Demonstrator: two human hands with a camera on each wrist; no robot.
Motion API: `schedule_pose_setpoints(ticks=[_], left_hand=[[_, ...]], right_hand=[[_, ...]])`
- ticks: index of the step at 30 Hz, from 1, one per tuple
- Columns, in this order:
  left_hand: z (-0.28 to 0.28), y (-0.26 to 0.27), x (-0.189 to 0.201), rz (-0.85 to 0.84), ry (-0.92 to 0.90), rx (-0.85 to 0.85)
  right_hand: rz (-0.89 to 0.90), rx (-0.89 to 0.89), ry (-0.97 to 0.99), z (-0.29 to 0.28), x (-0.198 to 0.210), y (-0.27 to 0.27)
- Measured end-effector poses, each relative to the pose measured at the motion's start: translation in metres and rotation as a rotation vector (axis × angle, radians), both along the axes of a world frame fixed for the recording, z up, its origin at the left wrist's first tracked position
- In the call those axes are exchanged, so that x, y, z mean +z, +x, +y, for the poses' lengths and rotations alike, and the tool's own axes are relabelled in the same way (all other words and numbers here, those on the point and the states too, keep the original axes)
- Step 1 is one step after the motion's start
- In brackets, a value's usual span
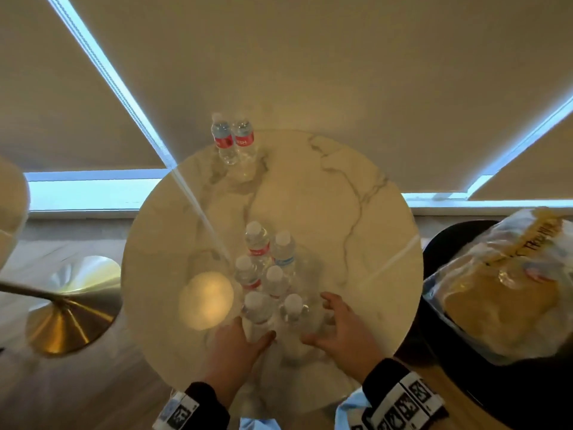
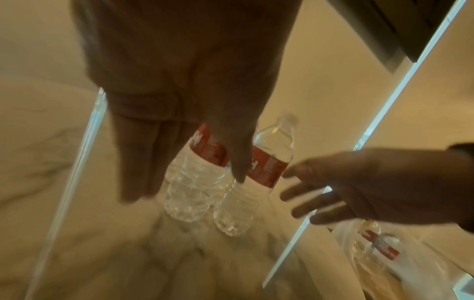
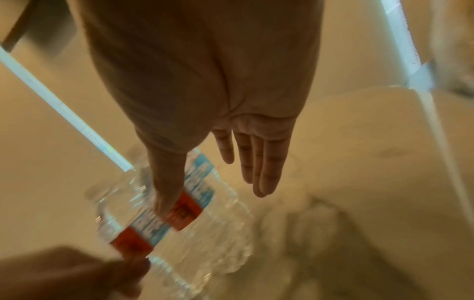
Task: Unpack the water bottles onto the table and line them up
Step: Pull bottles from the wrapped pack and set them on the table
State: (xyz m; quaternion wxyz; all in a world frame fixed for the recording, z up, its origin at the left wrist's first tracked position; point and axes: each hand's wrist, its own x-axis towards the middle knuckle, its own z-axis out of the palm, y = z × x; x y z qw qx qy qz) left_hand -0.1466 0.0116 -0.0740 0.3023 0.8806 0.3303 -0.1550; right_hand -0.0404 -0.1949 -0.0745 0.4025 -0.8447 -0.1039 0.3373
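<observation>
Several clear water bottles with white caps stand bunched at the near side of the round marble table. Two more bottles stand side by side at its far edge. My left hand flanks the nearest left bottle, fingers on one side and thumb on the other. In the left wrist view the left hand has straight fingers in front of two red-labelled bottles. My right hand is spread beside the nearest right bottle. The right hand has straight fingers, its thumb against a bottle.
A crumpled plastic bag lies on a black seat to the right of the table; the left wrist view shows a bottle inside it. A brass lamp base stands on the floor at left. Window blinds hang behind the table.
</observation>
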Motion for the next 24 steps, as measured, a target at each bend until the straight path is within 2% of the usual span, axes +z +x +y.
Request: schedule_pose_setpoints(ticks=[2, 3, 6, 8, 9, 12, 14, 15, 18, 19, 21, 24], left_hand=[[-0.009, -0.005, 0.003, 0.159, 0.066, -0.114], [-0.016, -0.004, 0.004, 0.171, 0.088, -0.173], [-0.062, 0.020, 0.015, 0.149, 0.236, -0.420], [-0.111, 0.051, 0.024, 0.157, 0.279, -0.580], [-0.136, 0.069, 0.025, 0.103, 0.290, -0.674], [-0.225, 0.134, 0.032, 0.038, 0.010, -0.831], [-0.282, 0.181, 0.014, 0.006, -0.089, -0.868], [-0.309, 0.205, 0.001, -0.009, -0.133, -0.858], [-0.376, 0.276, -0.024, -0.072, -0.191, -0.829], [-0.394, 0.299, -0.029, -0.091, -0.200, -0.817], [-0.423, 0.340, -0.037, -0.098, -0.154, -0.788], [-0.450, 0.384, -0.058, -0.104, -0.074, -0.774]], right_hand=[[0.026, -0.048, -0.014, -0.038, -0.001, 0.007], [0.042, -0.088, -0.044, -0.061, -0.004, 0.012], [0.085, -0.322, -0.130, -0.131, -0.006, 0.038], [0.076, -0.535, -0.150, -0.179, -0.013, 0.065], [0.058, -0.632, -0.137, -0.200, -0.016, 0.080], [0.026, -0.872, -0.224, -0.268, -0.029, 0.132], [0.031, -1.000, -0.272, -0.300, -0.038, 0.169], [-0.025, -0.981, -0.327, -0.315, -0.048, 0.185], [0.031, -0.918, -0.346, -0.343, -0.072, 0.228], [0.014, -0.946, -0.325, -0.350, -0.073, 0.239], [-0.023, -0.874, -0.351, -0.360, -0.072, 0.249], [0.075, -0.725, -0.327, -0.366, -0.065, 0.245]])
